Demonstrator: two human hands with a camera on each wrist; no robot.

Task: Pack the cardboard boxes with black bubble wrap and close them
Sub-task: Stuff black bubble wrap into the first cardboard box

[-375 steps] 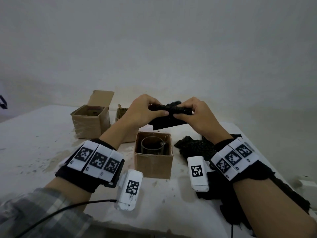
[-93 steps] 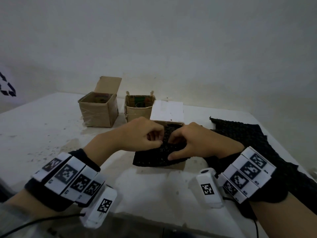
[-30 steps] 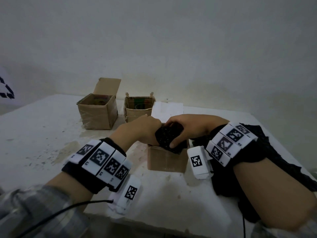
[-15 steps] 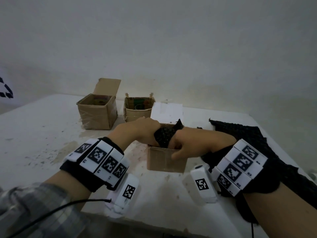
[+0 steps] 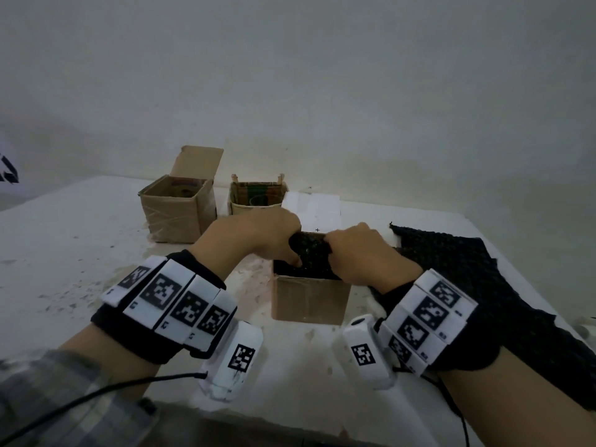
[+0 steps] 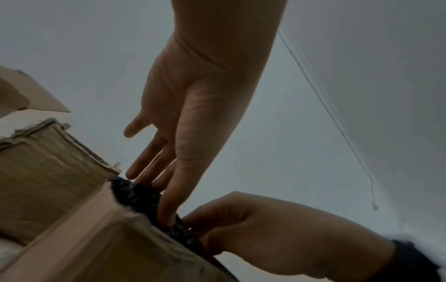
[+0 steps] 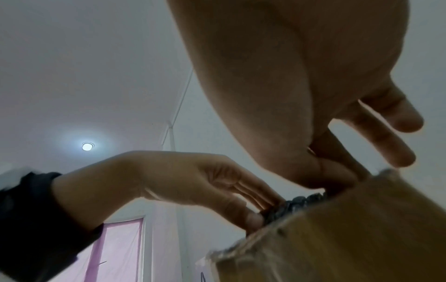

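Observation:
A small open cardboard box [image 5: 309,298] stands on the white table in front of me, its white lid flap [image 5: 314,206] raised behind. A wad of black bubble wrap [image 5: 310,248] sticks out of its top. My left hand [image 5: 290,254] pushes straight fingers [image 6: 166,200] down into the wrap [image 6: 142,196] at the box's left side. My right hand [image 5: 333,253] grips the wrap from the right, with thumb and forefinger pinched at the box rim [image 7: 337,171]. The inside of the box is hidden.
Two more open cardboard boxes stand at the back: one with a raised flap [image 5: 179,211] and a smaller one [image 5: 258,196]. A large sheet of black bubble wrap [image 5: 467,285] lies on the table's right side, under my right forearm.
Both hands have pressed the black wad lower into the near box. My right hand has shifted from the box's front onto the top of the wad.

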